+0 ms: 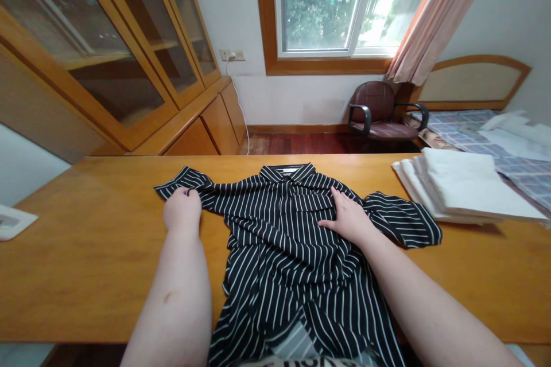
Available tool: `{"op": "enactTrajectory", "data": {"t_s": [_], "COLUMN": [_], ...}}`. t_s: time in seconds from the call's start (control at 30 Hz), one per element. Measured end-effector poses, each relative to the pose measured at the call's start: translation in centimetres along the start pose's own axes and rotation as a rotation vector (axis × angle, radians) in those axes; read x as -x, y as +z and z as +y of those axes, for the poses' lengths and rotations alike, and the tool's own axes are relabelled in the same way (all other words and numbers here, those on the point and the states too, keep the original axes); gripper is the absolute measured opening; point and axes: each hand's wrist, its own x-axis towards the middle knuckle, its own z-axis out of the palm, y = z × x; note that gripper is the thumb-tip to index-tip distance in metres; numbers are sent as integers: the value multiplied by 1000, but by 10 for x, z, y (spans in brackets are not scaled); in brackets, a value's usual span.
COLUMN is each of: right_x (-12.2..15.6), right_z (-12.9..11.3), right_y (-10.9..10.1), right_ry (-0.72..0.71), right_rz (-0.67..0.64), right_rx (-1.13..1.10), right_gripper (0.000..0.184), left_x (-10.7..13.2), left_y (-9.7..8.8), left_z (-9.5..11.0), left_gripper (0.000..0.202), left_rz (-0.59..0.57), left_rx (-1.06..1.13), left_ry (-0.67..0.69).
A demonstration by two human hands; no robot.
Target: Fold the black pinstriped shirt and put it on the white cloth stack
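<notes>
A black shirt with white stripes lies spread over the wooden table, its collar pointing away from me and its lower part hanging toward my body. The fabric is wrinkled across the middle. My left hand is closed on the shirt's left-side sleeve, near the cuff. Flat on the chest by the right shoulder rests my right hand, its fingers spread and thumb apart. Beyond it the other sleeve stretches out to the right, loosely creased.
A stack of white folded sheets sits on the table at the right. Behind stand a maroon armchair, a bed and a window. A glass-door cabinet fills the left. A white object lies at the far-left edge.
</notes>
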Motion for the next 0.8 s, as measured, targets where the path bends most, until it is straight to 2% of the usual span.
{"op": "enactTrajectory", "data": {"t_s": [0.13,0.23,0.3,0.37,0.47,0.53,0.6,0.7,0.73,0.8], "right_x": [0,0,0,0,1,0,0,0,0,0], "right_z": [0,1,0,0,0,0,0,1,1,1], "right_y": [0,2,3,3,3,3,4,5,5,5], "right_ry": [2,3,9,13,9,7,9,7,4,0], "right_rz": [-6,-1,-3,-6,-5,-8,-10,-8,-5,-1], "right_rx": [13,23,30,35,43,47,54,59,58,56], "right_gripper": [107,106,106,106,105,104,104,103,102,101], "left_x": [7,5,0,-5,-9,-5,3,15,19,27], "left_y": [-5,-3,0,3,4,-3,-15,-35,-39,-41], "left_z": [7,5,3,0,-5,-7,-6,-1,1,5], "left_gripper": [32,30,38,52,67,76,82,74,69,59], "left_rz": [61,115,123,47,-101,-146,-116,-15,-54,-298], "left_rx": [176,234,263,293,223,110,-1,-103,-126,-186], "left_ry": [62,38,21,14,-22,-92,-152,-86,-44,36]}}
